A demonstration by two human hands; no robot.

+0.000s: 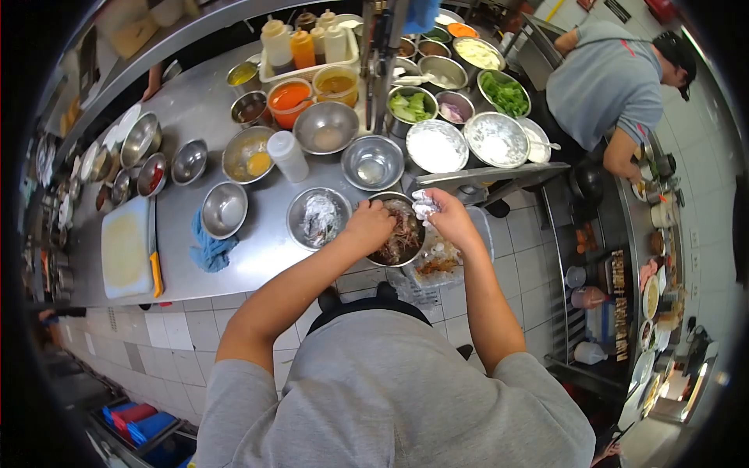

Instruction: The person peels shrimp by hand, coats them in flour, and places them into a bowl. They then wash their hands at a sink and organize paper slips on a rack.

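While the left grip (372,226) seems to gather raw pieces (406,234) from the bowl (424,243) beneath, right grip (449,218) alongside, I cannot tell either's closure; lifting likely needs gentle pinching.

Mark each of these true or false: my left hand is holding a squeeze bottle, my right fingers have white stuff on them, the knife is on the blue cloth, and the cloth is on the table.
1. The left hand holds a squeeze bottle. False: it is at a bowl of brownish food.
2. The right hand has white stuff on its fingers. True.
3. The knife lies on the cloth. False: it lies along the board's edge.
4. The cloth lies on the table. True.
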